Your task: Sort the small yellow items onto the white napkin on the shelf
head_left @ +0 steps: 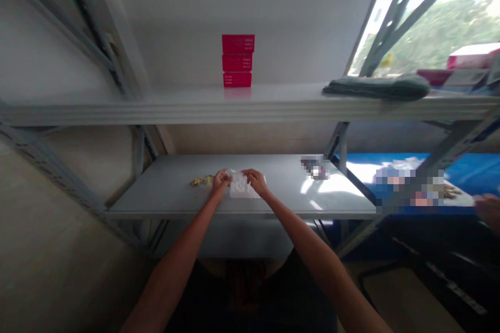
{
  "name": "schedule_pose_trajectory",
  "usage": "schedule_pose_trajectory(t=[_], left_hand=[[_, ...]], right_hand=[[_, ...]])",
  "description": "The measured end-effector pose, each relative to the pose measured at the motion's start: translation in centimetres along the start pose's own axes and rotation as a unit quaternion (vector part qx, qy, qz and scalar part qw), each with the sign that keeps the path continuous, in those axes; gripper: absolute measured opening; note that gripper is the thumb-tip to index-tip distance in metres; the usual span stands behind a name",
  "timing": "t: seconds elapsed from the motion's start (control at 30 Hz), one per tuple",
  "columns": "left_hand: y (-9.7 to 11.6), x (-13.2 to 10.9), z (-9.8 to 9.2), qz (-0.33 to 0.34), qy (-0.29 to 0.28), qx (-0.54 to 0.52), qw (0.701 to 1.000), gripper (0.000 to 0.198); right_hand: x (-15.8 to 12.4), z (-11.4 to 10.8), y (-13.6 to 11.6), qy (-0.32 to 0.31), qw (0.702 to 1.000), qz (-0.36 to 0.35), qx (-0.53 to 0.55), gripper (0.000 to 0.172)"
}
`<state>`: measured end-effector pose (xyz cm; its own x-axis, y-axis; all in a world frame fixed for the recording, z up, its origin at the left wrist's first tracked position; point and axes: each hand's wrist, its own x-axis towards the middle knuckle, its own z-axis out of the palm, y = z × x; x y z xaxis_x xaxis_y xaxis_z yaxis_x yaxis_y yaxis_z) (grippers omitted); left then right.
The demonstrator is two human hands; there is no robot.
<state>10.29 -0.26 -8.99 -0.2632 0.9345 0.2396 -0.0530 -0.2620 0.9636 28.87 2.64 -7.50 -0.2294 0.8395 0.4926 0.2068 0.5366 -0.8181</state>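
On the lower grey shelf, a white, partly see-through plastic bag point(244, 189) lies between my hands. My left hand point(221, 181) has its fingers closed at the bag's upper left side. From the right, my right hand point(256, 182) reaches over the bag, its fingers bent and pinched on the upper part. Just left of my left hand lie small yellow pieces point(200, 181), with some clear material around them; they are too small to name.
Above, an upper shelf point(175, 109) carries stacked red boxes point(237, 63) and a folded grey-green cloth point(375, 87). A blurred dark item point(314, 166) lies right on the lower shelf. Metal posts frame both sides. Beyond the right one, a person's hand point(488, 208) is by a blue table point(469, 174).
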Motion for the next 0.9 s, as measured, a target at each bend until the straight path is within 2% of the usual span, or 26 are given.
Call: schedule_pose_trajectory(t=[0.17, 0.3, 0.4, 0.5, 0.67, 0.9], left_hand=[[-0.9, -0.3, 1.2, 0.020, 0.007, 0.000, 1.000, 0.052], [-1.4, -0.5, 1.0, 0.019, 0.010, -0.010, 1.000, 0.052], [-1.4, -0.6, 0.5, 0.010, 0.020, -0.015, 1.000, 0.044], [-1.3, -0.8, 0.3, 0.003, 0.026, -0.014, 1.000, 0.038], [-1.0, -1.0, 0.3, 0.008, 0.031, -0.022, 0.999, 0.038], [-0.8, -0.9, 0.1, -0.008, 0.010, -0.105, 0.994, 0.052]], right_hand=[[-1.2, -1.2, 3.1, 0.034, 0.999, 0.043, 0.004, 0.031], [-1.6, -1.1, 4.3, 0.051, 0.995, 0.078, 0.034, 0.032], [-1.8, -1.0, 4.3, 0.065, 0.992, 0.090, 0.059, 0.036], [-1.9, -1.0, 3.8, 0.047, 0.991, 0.086, 0.086, 0.048], [-2.0, -1.1, 3.1, 0.042, 0.992, 0.088, 0.085, 0.036], [-1.8, -1.0, 2.7, 0.062, 0.987, 0.091, 0.114, 0.030]])
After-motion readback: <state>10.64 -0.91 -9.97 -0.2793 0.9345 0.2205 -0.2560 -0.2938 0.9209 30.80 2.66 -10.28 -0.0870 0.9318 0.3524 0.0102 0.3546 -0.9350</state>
